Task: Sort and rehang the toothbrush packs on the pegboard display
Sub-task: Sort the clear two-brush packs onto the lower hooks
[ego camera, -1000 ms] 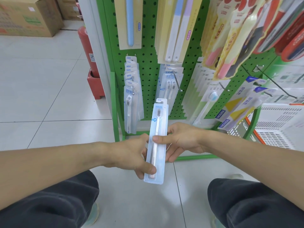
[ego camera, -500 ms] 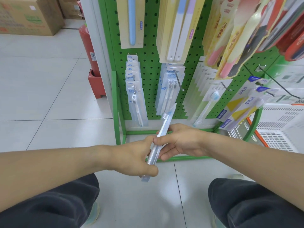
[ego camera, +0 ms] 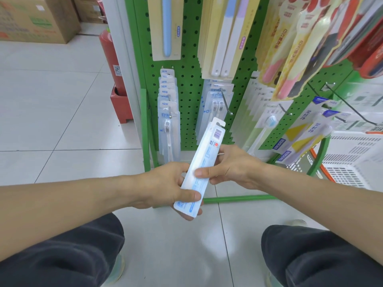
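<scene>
Your left hand pinches the lower end of the toothbrush pack, thumb pressed across its printed back and the fingers curled beneath. Your right hand steadies the middle, thumb laid flat on the card and the other fingers tucked behind it. The pack sits between both hands, tilted up and to the right, its hang tab nearest the green pegboard and just below the middle hook.

It looks light and thin, likely a stiff card with a glossy blister face, so it may slide under a loose grip and bend if squeezed mid-length. Hold it by the edges near the top, leaving the tab slot free for the hook.

The side facing you carries a barcode, a small red mark and blue print too blurred to read. The packs on the left peg show "NEW" on their tabs. The yellow-and-blue packs at right seem to read "PROG…"; their other characters are unclear.
</scene>
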Demonstrator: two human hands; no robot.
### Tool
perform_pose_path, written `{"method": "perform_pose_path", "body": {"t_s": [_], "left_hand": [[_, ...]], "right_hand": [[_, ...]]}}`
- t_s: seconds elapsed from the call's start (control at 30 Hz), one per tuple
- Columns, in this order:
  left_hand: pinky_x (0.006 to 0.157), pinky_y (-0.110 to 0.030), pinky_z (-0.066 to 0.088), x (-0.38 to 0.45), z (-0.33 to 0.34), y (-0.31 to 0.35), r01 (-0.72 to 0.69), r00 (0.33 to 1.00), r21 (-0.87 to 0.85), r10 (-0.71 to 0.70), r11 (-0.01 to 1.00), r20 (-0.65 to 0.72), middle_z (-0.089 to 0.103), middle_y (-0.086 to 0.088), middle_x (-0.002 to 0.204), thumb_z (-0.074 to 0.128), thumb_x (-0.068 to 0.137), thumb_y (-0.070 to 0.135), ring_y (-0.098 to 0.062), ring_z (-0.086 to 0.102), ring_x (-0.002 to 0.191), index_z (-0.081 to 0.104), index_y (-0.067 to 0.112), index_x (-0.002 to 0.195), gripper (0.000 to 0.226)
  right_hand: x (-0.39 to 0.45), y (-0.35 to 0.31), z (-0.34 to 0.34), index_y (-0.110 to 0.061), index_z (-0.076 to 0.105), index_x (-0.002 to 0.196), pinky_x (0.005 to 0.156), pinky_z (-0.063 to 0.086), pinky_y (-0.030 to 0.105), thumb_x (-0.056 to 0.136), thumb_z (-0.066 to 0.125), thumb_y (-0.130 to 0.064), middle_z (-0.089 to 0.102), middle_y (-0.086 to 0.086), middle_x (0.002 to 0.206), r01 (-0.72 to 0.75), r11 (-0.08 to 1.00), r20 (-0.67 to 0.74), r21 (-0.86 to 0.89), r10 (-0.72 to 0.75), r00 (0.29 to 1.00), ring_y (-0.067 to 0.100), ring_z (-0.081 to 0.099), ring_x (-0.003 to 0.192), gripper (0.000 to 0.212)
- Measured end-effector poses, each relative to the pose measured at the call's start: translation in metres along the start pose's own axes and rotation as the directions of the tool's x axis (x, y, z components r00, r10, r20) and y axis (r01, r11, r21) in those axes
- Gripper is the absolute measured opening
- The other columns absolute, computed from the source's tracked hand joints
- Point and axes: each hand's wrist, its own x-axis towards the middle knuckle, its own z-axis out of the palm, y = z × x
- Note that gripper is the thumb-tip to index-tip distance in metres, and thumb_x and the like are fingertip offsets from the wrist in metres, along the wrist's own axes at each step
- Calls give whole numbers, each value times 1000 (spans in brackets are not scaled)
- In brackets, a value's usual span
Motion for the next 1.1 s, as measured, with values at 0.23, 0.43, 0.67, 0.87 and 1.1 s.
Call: {"method": "perform_pose_path", "body": {"t_s": [0.23,0.43,0.67,0.87,1.1], "left_hand": [[69,-44,64,-3,-2,0,-45,999,286,45,957,6,70,-16,100,83,83,13,-24,75,87,59,19,117,42],[69,-36,64,1,0,-7,-53,999,395,52,917,12,72,0,98,80,86,19,-14,74,85,54,25,112,37],[87,-31,56,4,-4,-9,16,982,613,102,790,-157,63,12,107,71,93,34,-12,64,98,46,36,106,28],[70,-6,45,8,-4,-9,-121,951,546,255,829,-176,60,21,104,81,85,29,7,58,93,43,39,120,52],[84,-28,58,11,-8,-10,-137,977,512,202,848,-72,71,4,104,59,102,28,-12,72,92,56,24,112,11]], "right_hand": [[-1,-9,-5,-8,70,104,60,58,27,68,91,-2,79,4,92,86,988,46,-131,-80,996,16,73,74,41],[2,-9,-20,1,62,100,56,58,26,66,90,3,74,4,72,95,995,-151,-19,-97,984,19,73,63,44],[1,-10,-20,0,54,109,58,61,29,91,73,-12,77,19,85,149,985,-149,90,-134,980,23,75,65,28],[-1,-10,-14,4,58,122,62,61,29,91,74,-13,77,20,96,54,998,76,9,-55,996,28,77,79,39],[2,-11,-21,5,56,117,64,64,36,84,80,-8,74,25,97,110,994,-88,-8,-111,990,30,75,72,42]]}}
